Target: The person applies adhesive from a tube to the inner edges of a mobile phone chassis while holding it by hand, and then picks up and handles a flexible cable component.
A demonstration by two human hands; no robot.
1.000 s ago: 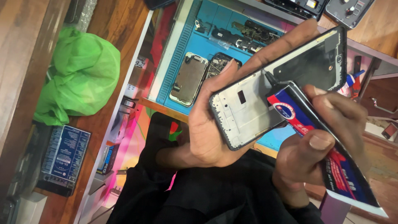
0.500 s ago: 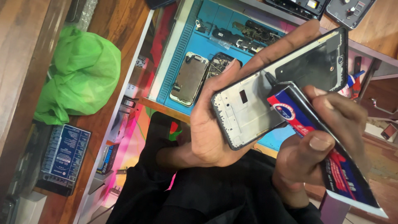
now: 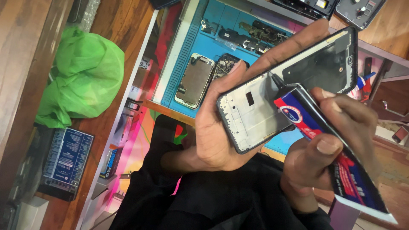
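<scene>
My right hand [image 3: 328, 157] pinches a red-and-blue glue tube [image 3: 332, 153], its black nozzle touching the open phone frame [image 3: 277, 98] that my left hand [image 3: 221, 127] cradles from beneath, fingers wrapped round its edge. Beyond lies a blue repair mat [image 3: 221, 34] bearing dismantled phones (one silver-backed) on a wooden bench [image 3: 123, 21]; green bag [image 3: 81, 76] at left.

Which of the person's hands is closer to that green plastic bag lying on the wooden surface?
Left. The left hand, holding the phone frame, is nearer the green bag, though well apart from it. The right hand, gripping the glue tube, is farther off.
</scene>
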